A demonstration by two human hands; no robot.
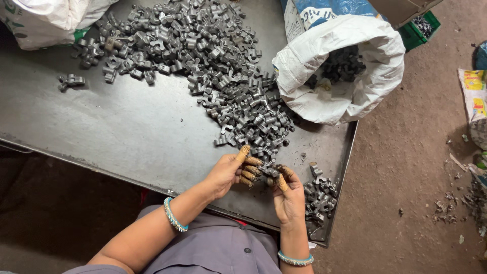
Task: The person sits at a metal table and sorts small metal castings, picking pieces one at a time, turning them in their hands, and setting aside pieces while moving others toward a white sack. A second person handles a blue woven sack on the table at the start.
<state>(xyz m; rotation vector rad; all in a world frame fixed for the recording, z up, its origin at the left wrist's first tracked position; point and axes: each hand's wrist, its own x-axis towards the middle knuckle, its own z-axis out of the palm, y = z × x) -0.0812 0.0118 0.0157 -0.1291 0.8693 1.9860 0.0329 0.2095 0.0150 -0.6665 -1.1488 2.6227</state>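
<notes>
**Sacks and castings on the tabletop**

While both hands work at the near edge, one open white sack (339, 76) holds grey metal castings; a second sack (45, 18) shows no contents. Left hand (227, 172) and right hand (288, 195) each grip narrowly, together pinching apparently one casting (268, 171). Pile (203, 61) on tabletop (111, 132): uncountable.

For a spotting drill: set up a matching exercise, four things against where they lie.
1 white sack
2 big pile of metal parts
3 small pile
4 green crate

a top right, on the floor
b right of the hands
c tray's right edge, open, parts inside
d along the tray's far side

Pairs: 1-c, 2-d, 3-b, 4-a
</notes>
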